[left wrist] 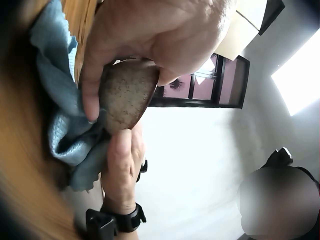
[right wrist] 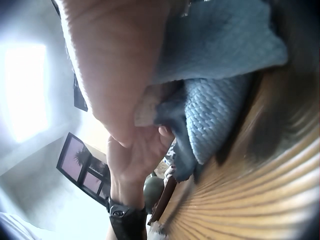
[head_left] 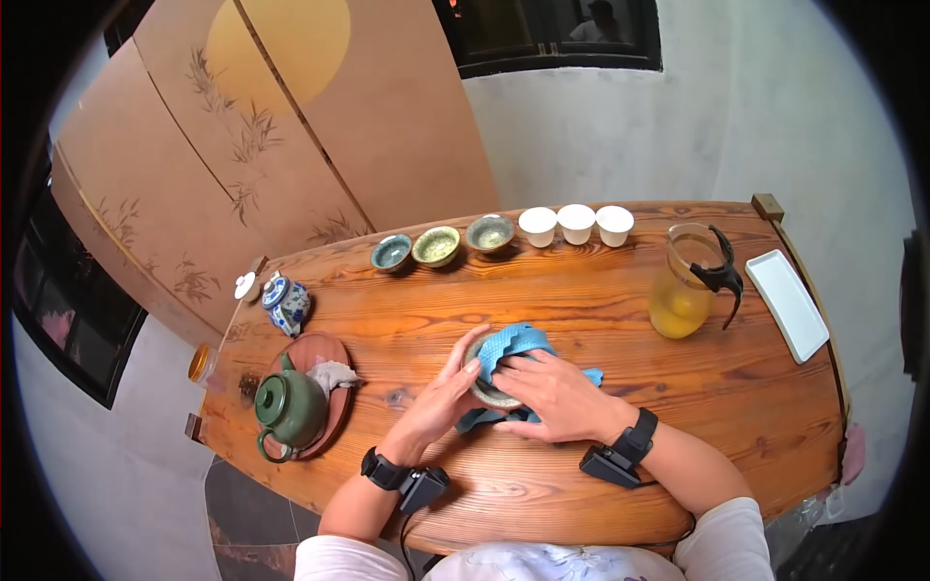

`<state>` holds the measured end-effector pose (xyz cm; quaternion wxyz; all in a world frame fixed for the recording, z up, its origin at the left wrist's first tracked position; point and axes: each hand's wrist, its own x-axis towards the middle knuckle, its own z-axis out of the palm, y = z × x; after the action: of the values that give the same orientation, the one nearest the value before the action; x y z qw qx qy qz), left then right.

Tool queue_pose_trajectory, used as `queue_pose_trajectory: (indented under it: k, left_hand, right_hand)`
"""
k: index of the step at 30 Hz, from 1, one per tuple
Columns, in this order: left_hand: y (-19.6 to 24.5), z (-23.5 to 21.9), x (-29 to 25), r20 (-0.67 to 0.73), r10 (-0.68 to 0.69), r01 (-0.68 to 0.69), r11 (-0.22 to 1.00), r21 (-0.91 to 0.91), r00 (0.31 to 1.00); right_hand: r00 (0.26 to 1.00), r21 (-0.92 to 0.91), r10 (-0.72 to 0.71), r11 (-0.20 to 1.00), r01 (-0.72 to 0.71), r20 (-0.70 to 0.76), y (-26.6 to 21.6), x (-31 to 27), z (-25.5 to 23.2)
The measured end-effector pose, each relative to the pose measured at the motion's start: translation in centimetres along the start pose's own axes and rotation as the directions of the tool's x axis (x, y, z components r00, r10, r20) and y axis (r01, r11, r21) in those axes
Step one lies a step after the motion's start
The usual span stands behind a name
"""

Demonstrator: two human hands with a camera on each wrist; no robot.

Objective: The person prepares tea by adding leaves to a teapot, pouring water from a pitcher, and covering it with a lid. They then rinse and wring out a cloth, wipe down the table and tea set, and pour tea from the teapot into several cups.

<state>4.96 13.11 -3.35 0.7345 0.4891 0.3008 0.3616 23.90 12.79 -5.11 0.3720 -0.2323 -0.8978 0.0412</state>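
Observation:
My left hand (head_left: 446, 392) grips a small speckled grey-green bowl (head_left: 496, 396) from its left side, over the near middle of the table. In the left wrist view the bowl (left wrist: 127, 95) is tipped so its outer wall shows, with fingers and thumb spread round it. A blue textured cloth (head_left: 515, 341) drapes over the rim and bunches beneath the bowl. With its fingers at the bowl's mouth, my right hand (head_left: 567, 397) holds the cloth against the inside. Those fingertips are hidden in the cloth (right wrist: 215, 120) and bowl.
Three glazed bowls (head_left: 436, 247) and three white cups (head_left: 576, 225) line the far edge of the wooden table (head_left: 581, 494). At right stand a glass pitcher (head_left: 676, 305) of yellow liquid and a white tray (head_left: 790, 308). Leftward are a green teapot (head_left: 295, 412) and blue-and-white pot (head_left: 288, 308).

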Motion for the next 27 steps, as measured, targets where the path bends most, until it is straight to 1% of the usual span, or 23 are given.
queue_pose_trajectory:
  k: [1, 2, 4, 6, 7, 8, 9, 10, 11, 12, 13, 14, 15, 16, 17, 18, 20, 22, 23, 24, 25, 26, 27]
  left_hand:
    - [-0.1, 0.0, -0.2, -0.032, 0.012, -0.012, 1.000, -0.022, 0.999]
    - [-0.2, 0.1, -0.5, -0.038, 0.007, -0.008, 1.000, -0.026, 0.999]
    - [-0.2, 0.4, -1.4, -0.077, 0.002, -0.006, 0.999, -0.048, 0.997]
    - [-0.4, 0.5, -1.6, -0.081, 0.014, -0.022, 0.995, -0.099, 0.997]
    - [-0.6, 0.5, -1.6, -0.097, 0.033, -0.040, 0.996, -0.077, 0.995]
    - [-0.8, 0.6, -1.6, -0.111, 0.053, -0.059, 0.997, -0.054, 0.992]
    - [-1.0, 0.6, -1.6, -0.117, 0.059, -0.067, 0.996, -0.061, 0.991]
    - [-1.2, 0.6, -1.6, -0.120, 0.071, -0.073, 0.997, -0.008, 0.990]
    - [-1.3, 0.7, -1.5, -0.121, 0.082, -0.077, 0.996, 0.046, 0.989]
    - [-1.6, 0.9, -1.4, -0.122, 0.086, -0.081, 0.996, 0.042, 0.989]
    - [-2.1, 1.2, -1.4, -0.092, 0.112, -0.109, 0.993, 0.045, 0.989]
    - [-2.4, 1.4, -1.4, -0.062, 0.138, -0.135, 0.990, 0.046, 0.989]
    - [-2.5, 1.2, -1.4, -0.058, 0.133, -0.125, 0.986, 0.114, 0.989]
    - [-2.7, 1.2, -1.4, -0.062, 0.133, -0.125, 0.986, 0.108, 0.989]
    - [-2.7, 1.3, -1.4, -0.029, 0.236, -0.219, 0.935, 0.278, 0.971]
    - [-2.8, 1.4, -1.4, 0.022, 0.330, -0.306, 0.846, 0.436, 0.944]
    - [-2.4, 2.1, -1.7, 0.048, 0.363, -0.344, 0.822, 0.454, 0.931]
    - [-2.4, 2.4, -1.9, 0.083, 0.407, -0.375, 0.718, 0.587, 0.910]
    - [-2.0, 2.7, -2.2, 0.112, 0.417, -0.376, 0.629, 0.680, 0.902]
    - [-1.9, 2.6, -2.2, 0.108, 0.420, -0.375, 0.630, 0.680, 0.901]
    - [-2.0, 2.4, -2.1, 0.151, 0.464, -0.419, 0.554, 0.720, 0.873]
    - [-2.1, 2.2, -2.0, 0.197, 0.502, -0.458, 0.473, 0.753, 0.842]
    - [-2.2, 2.0, -1.9, 0.194, 0.503, -0.457, 0.474, 0.752, 0.842]
  right_hand:
    - [0.999, 0.076, 0.033, 0.997, -0.032, -0.014, -0.1, 0.1, 0.0]
    - [0.999, 0.084, 0.035, 0.996, -0.034, -0.011, 0.0, 0.1, 0.0]
    - [0.982, 0.302, 0.154, 0.946, -0.116, -0.105, 0.4, -0.1, 0.1]
    - [0.973, 0.365, 0.193, 0.921, -0.135, -0.126, 1.0, -0.3, 0.7]
    - [0.875, 0.709, 0.481, 0.636, -0.304, -0.056, 0.8, -0.2, 0.5]
    - [0.718, 0.909, 0.684, 0.208, -0.361, 0.129, 0.6, 0.0, 0.2]
    - [0.701, 0.972, 0.694, 0.012, -0.237, 0.162, 0.2, 0.4, -0.2]
    - [0.704, 0.970, 0.690, 0.014, -0.244, 0.168, 0.4, 0.3, 0.0]
    - [0.729, 0.965, 0.672, 0.083, -0.249, 0.130, 0.8, -0.2, 0.6]
    - [0.752, 0.956, 0.652, 0.152, -0.251, 0.093, 0.9, -0.4, 0.9]
    - [0.815, 0.837, 0.572, 0.487, -0.251, -0.088, 0.9, -0.4, 1.2]
    - [0.817, 0.835, 0.570, 0.487, -0.255, -0.083, 0.5, -0.4, 1.3]
    - [0.828, 0.726, 0.536, 0.634, -0.266, -0.165, -0.2, -0.1, 0.9]
    - [0.840, 0.592, 0.488, 0.758, -0.273, -0.238, -0.7, 0.0, 0.7]
    - [0.856, 0.477, 0.426, 0.841, -0.256, -0.292, -0.6, 0.1, 0.6]
    - [0.858, 0.477, 0.426, 0.840, -0.257, -0.286, -0.5, 0.0, 0.9]
    - [0.729, 0.566, 0.590, 0.752, -0.338, -0.348, -0.3, -0.1, 1.7]
    - [0.756, 0.593, 0.578, 0.738, -0.324, -0.306, -0.4, 0.1, 1.6]
    - [0.721, 0.779, 0.666, 0.550, -0.300, -0.193, -0.7, 0.3, 1.4]
    - [0.689, 0.910, 0.723, 0.322, -0.260, -0.059, -0.9, 0.5, 1.3]
    - [0.689, 0.910, 0.722, 0.321, -0.262, -0.056, -0.7, 0.4, 1.3]
    - [0.719, 0.904, 0.693, 0.275, -0.328, 0.051, -0.4, 0.0, 1.4]
    - [0.739, 0.889, 0.655, 0.232, -0.395, 0.158, -0.2, -0.2, 1.5]
